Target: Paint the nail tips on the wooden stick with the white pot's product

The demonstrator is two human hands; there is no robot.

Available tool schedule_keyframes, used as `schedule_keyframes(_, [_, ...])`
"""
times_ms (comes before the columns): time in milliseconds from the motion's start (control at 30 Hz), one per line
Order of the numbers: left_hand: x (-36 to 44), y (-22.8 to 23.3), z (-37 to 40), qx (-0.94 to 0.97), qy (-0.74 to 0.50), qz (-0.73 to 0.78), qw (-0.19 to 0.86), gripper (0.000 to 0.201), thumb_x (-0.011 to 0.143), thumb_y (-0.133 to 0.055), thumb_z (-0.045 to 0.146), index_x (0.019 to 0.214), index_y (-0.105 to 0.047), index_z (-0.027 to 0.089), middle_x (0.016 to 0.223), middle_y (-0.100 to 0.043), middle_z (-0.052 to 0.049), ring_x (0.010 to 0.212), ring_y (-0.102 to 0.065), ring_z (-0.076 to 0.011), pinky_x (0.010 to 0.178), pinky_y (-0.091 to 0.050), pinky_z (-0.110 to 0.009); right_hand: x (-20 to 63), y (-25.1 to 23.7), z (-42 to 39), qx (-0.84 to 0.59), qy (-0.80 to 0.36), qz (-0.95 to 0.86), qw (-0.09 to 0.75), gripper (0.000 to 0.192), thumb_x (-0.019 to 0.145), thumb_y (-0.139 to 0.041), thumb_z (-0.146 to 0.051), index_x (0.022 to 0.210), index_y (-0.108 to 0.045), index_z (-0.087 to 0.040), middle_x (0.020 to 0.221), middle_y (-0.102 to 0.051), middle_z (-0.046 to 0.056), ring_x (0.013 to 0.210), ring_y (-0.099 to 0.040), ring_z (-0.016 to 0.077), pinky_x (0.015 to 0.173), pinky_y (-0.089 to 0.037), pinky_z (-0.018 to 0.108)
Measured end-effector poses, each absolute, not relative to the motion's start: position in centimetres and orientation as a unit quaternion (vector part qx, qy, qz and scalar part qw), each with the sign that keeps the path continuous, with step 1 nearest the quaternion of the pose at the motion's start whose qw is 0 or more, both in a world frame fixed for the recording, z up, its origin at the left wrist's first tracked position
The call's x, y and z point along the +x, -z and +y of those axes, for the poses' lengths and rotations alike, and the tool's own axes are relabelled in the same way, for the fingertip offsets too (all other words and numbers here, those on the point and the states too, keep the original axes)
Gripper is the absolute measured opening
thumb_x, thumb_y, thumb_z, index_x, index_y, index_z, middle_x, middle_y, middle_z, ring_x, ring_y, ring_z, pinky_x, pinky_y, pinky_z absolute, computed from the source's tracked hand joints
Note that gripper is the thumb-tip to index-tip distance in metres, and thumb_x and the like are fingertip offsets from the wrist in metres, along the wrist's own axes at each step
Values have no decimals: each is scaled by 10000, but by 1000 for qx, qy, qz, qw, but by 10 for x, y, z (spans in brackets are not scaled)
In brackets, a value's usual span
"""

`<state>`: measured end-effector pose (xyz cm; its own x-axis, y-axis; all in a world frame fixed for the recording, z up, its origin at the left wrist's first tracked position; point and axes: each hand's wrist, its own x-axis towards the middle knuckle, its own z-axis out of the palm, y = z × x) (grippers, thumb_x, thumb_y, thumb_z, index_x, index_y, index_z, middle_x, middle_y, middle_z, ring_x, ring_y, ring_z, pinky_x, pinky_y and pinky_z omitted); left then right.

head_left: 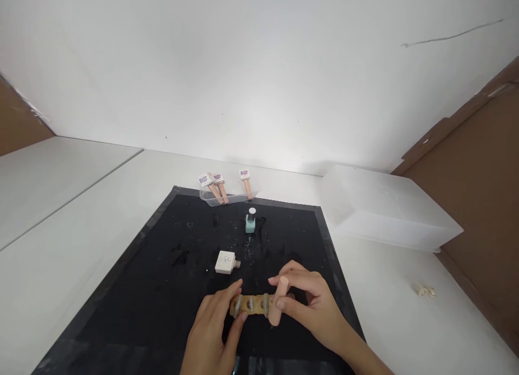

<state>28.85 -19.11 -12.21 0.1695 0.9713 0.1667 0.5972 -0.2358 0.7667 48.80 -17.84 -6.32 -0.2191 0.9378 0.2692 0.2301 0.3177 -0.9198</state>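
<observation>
A yellowish strip (256,306) with several clear, rounded pieces standing along it lies on the black mat in front of me. My left hand (214,323) grips its left end between thumb and fingers. At the strip's right end, my right hand (310,302) pinches a peach-coloured cylinder (278,304) that looks like a long nail polish cap. The cylinder is tilted over the strip and hides part of it; whether they touch I cannot tell. A squarish white bottle (224,262) with a short grey neck lies just beyond my left hand.
A teal nail polish bottle (250,223) stands on the black mat (162,288). Behind it, a clear tray (231,198) holds 3 white-labelled items with peach handles. To the right are a white box (377,207) and small cream-coloured pieces (424,290). A white wall (259,83) closes the back.
</observation>
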Motion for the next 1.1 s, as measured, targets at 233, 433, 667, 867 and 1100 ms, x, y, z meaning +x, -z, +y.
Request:
schedule_keyframes(233, [292,123,-193,689,-353,562,291,328,877,-478,310,1185,-590,283,929,-690,-47,876,-630,-231,698,-538,-311,488,68,-173,-457,-334,-668,483,191,886,-599,-344,1005,-741,-299,879,-743,56,828,-620,222,738,-509,355])
schedule_keyframes(433, [290,122,-192,695,-353,554,292,320,875,-489,312,1178,-588,283,929,-690,-51,867,-629,-233,703,-539,-325,489,65,-174,-462,-358,-657,476,189,851,-634,-389,928,-761,-273,759,-736,51,836,-598,234,748,-506,362])
schedule_keyframes(667, [291,120,-193,688,-351,560,300,329,870,-495,298,1183,-595,277,933,-691,-50,863,-629,-230,690,-538,-312,488,65,-174,-456,-365,-665,465,213,858,-618,-407,886,-768,-258,758,-737,56,811,-595,232,734,-508,366])
schedule_keyframes(867, [293,121,-194,681,-369,562,290,316,873,-487,302,1166,-603,280,927,-689,-39,863,-631,-225,686,-530,-296,489,67,-175,-459,-346,-660,484,189,852,-640,-359,974,-753,-269,830,-748,65,818,-616,232,737,-512,370])
schedule_keyframes(1100, [287,119,-191,713,-327,545,295,340,870,-498,291,1198,-583,261,922,-700,-54,866,-642,-232,680,-546,-306,487,61,-177,-443,-385,-670,455,246,842,-634,-414,767,-773,-226,628,-694,48,742,-580,219,693,-506,335])
